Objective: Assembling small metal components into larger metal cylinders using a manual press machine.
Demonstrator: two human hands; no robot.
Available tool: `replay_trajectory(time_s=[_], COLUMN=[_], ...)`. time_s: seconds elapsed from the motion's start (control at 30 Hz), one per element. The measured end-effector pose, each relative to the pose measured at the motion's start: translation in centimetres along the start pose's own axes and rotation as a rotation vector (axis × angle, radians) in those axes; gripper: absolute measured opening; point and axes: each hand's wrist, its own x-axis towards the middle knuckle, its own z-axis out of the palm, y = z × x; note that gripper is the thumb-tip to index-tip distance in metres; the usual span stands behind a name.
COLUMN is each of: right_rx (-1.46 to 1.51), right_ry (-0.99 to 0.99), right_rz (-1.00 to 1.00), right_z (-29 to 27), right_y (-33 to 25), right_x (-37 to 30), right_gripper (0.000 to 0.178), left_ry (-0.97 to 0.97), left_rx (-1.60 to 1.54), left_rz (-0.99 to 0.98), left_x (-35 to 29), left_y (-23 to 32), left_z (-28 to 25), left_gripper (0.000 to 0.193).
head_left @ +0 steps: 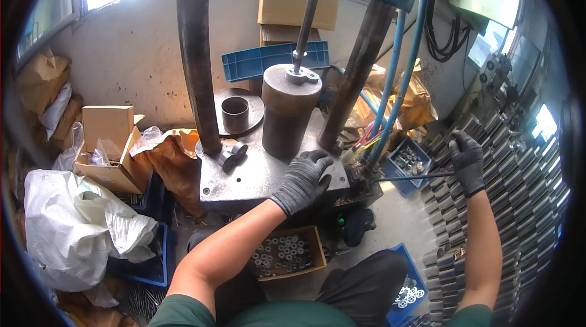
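Observation:
My left hand (303, 183), in a grey glove, is over the front of the metal press plate (262, 183), just before a thick steel cylinder (285, 122). Its fingers are apart, and I see nothing in them. Out to the right, my gloved right hand (467, 162) has its fingers loosely bent upward. A thin lever rod (415, 177) meets the palm side of that hand below the fingers. On top of the cylinder sit metal rings (297, 75), with an upright dark rod (306, 25) standing through one. A short tube (235, 114) stands on a round plate behind left.
Two dark press columns (196, 64) flank the cylinder. Small rings fill a cardboard box (316, 247) below the plate. Blue bins (408, 165) of parts stand on the right, beside stacked metal tubes (506, 186). A white sack (67, 223) and an open carton (110, 144) are on the left.

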Motion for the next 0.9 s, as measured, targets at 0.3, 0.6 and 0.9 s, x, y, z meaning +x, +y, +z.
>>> replay_trajectory(time_s=[0.3,0.6,0.9], right_rx=[0.031,0.094,-0.251], right_ry=[-0.453,-0.593,-0.299], right_rz=[0.103,0.246,-0.396], right_z=[-3.2,-3.2,-1.2], right_y=[-0.3,-1.7,-11.4], right_x=[-12.2,-11.6,-12.1], right_gripper=[0.021,0.027,0.031], left_ry=[-0.294,-0.567,-0.571], left_rx=[0.244,0.356,0.327], left_rz=[-0.034,-0.045,-0.025], left_x=[-1.4,-2.9,-4.5], left_y=[-4.2,-1.7,-1.5], left_z=[4.3,0.6,-2.0], left_gripper=[0.038,0.028,0.017])
